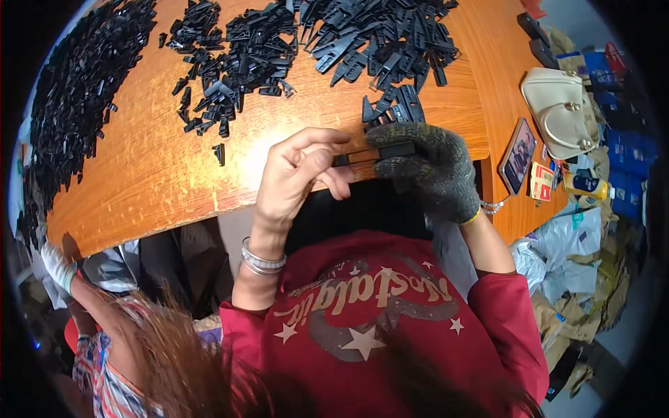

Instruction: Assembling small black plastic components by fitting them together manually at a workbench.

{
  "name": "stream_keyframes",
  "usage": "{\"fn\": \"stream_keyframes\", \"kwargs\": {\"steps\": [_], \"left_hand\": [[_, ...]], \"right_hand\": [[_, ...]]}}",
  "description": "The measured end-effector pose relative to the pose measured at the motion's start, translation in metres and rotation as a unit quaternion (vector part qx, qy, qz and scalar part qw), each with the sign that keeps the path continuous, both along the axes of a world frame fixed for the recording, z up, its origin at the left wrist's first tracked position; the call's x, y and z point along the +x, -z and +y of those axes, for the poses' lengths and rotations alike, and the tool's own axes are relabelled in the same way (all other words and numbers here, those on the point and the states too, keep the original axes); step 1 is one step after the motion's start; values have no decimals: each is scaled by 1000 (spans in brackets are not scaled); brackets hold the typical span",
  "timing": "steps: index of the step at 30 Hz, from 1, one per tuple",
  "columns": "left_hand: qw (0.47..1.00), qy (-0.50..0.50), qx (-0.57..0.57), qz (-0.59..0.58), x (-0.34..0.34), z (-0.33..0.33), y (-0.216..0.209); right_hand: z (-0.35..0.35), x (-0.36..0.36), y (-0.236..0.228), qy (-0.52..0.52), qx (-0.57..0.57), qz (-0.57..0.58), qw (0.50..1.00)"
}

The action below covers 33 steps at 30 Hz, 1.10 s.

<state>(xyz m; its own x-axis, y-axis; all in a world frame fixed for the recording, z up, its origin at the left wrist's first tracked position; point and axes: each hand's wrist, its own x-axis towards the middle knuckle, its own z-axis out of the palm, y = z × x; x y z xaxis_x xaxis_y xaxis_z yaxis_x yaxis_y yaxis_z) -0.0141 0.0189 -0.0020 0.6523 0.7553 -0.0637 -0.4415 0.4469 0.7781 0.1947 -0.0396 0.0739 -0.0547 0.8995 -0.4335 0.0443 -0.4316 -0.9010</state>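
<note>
Over the table's front edge, my bare left hand (296, 171) pinches a small black plastic piece (341, 160) between thumb and fingers, which cover most of it. My right hand (439, 171), in a dark grey knit glove, is closed around a black plastic part (396, 149) with a block-like end. The two hands face each other with a narrow gap between them. Just beyond the glove lies a small cluster of black plastic parts (404, 104). One small black clip-like piece (220, 155) lies alone on the wood, to the left of my left hand.
Heaps of small black parts (244, 59) and longer black parts (383, 35) cover the far side of the wooden table (153, 160). Another heap (83, 90) lines the left. A phone (518, 157), handbag (557, 111) and bottle (589, 186) are at right. A co-worker's gloved hand (58, 267) is at lower left.
</note>
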Motion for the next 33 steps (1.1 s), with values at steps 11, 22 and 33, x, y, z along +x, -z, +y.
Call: {"fn": "stream_keyframes", "kwargs": {"steps": [11,22,33], "left_hand": [[993,-6,-70,92,14,-8,-16],[919,-124,269,260,43,15,-16],[737,-152,491,439,70,24,-1]], "right_hand": [[2,-14,4,-38,89,-79,992],[-99,66,-30,275,112,-348,889],[-153,103,-65,61,-151,-524,836]]}}
